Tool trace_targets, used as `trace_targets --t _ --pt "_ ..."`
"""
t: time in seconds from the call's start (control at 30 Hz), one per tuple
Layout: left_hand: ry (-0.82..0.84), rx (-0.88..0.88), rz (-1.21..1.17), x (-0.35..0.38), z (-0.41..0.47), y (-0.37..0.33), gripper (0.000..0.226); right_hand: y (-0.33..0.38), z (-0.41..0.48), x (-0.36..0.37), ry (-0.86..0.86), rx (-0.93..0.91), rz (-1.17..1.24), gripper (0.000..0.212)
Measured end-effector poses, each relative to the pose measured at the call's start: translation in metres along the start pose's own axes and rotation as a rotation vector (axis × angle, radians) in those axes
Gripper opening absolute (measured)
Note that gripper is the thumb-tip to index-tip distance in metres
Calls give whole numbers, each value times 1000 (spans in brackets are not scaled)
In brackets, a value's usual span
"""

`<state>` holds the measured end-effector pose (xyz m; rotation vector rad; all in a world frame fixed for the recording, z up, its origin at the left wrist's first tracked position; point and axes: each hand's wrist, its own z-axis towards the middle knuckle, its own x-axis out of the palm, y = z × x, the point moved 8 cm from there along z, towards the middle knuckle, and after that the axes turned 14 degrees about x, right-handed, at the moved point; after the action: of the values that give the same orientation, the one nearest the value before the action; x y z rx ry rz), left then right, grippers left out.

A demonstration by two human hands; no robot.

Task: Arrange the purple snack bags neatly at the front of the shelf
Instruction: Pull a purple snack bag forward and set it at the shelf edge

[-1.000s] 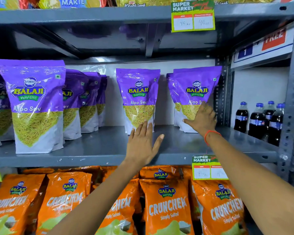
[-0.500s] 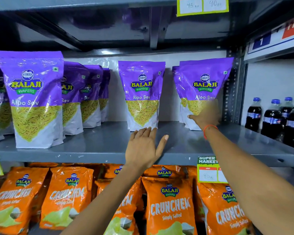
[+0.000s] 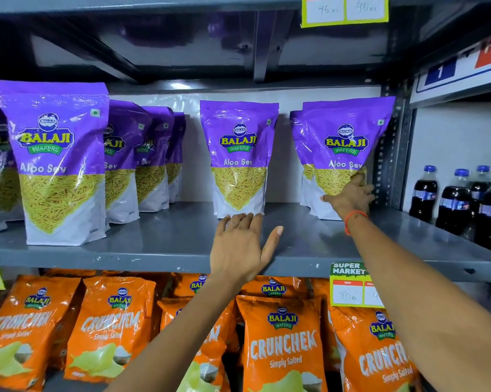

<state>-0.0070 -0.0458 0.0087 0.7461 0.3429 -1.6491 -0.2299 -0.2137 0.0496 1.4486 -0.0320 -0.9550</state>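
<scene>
Purple Balaji Aloo Sev bags stand on the grey shelf (image 3: 167, 236). A large one (image 3: 54, 165) stands at the front left, with a row of more purple bags (image 3: 125, 165) behind it. The middle purple bag (image 3: 238, 154) stands far back. My left hand (image 3: 241, 247) lies open, palm down on the shelf, its fingertips touching this bag's base. The right purple bag (image 3: 340, 137) stands far back with another one behind it. My right hand (image 3: 351, 196) grips its lower right part, thumb across the front, fingers around its edge.
Several dark cola bottles (image 3: 459, 199) stand in the bay to the right, past a perforated upright post (image 3: 394, 154). Orange Crunchem bags (image 3: 281, 343) fill the shelf below. A price tag (image 3: 349, 287) hangs on the shelf's front edge. Another shelf is close above.
The view has moved closer and lower. My left hand has slid forward until its fingertips meet the middle bag's base. My right hand has moved toward the right bag's lower right edge.
</scene>
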Motion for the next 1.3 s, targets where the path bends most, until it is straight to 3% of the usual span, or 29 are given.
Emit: trace_targets --t 0.47,0.83,1.07,1.3 --pt "-44 1 35 -1 0 0 75 -18 -37 -44 -9 -92 -17 104" --pt "-82 42 48 1 -16 -8 65 -39 -82 -85 -49 -151 32 106" --pt "-204 145 90 2 -37 -22 53 -47 -99 -99 -80 -153 45 104" --pt "-198 148 86 5 -41 -22 55 -51 -108 -108 -87 -153 55 108"
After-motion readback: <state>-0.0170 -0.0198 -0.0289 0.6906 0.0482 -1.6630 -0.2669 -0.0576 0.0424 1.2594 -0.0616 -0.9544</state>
